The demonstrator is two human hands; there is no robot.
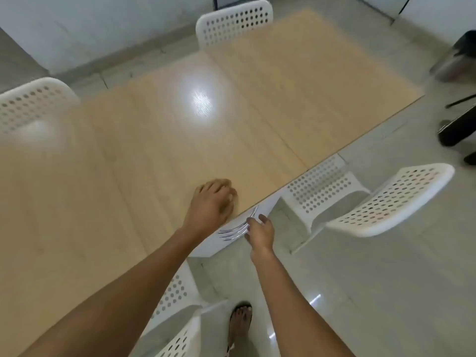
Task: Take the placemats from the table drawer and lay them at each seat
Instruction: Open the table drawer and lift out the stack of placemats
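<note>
A light wooden table (180, 140) fills the middle of the head view. Under its near edge sits a white drawer front (221, 240) with a curved chrome handle (239, 228); motion blur doubles the handle. My left hand (213, 202) rests on the tabletop at the edge just above the drawer, fingers curled under, holding nothing. My right hand (260, 231) hovers right beside the handle, fingers apart, just touching or nearly touching it. No placemats are visible. The drawer looks closed or barely out.
White perforated chairs stand around the table: one at the far side (234, 21), one at the left (31, 104), one at the right (386, 202), one below me (177, 318). My sandalled foot (239, 323) is on the pale tiled floor. Dark objects (458, 124) stand at the right.
</note>
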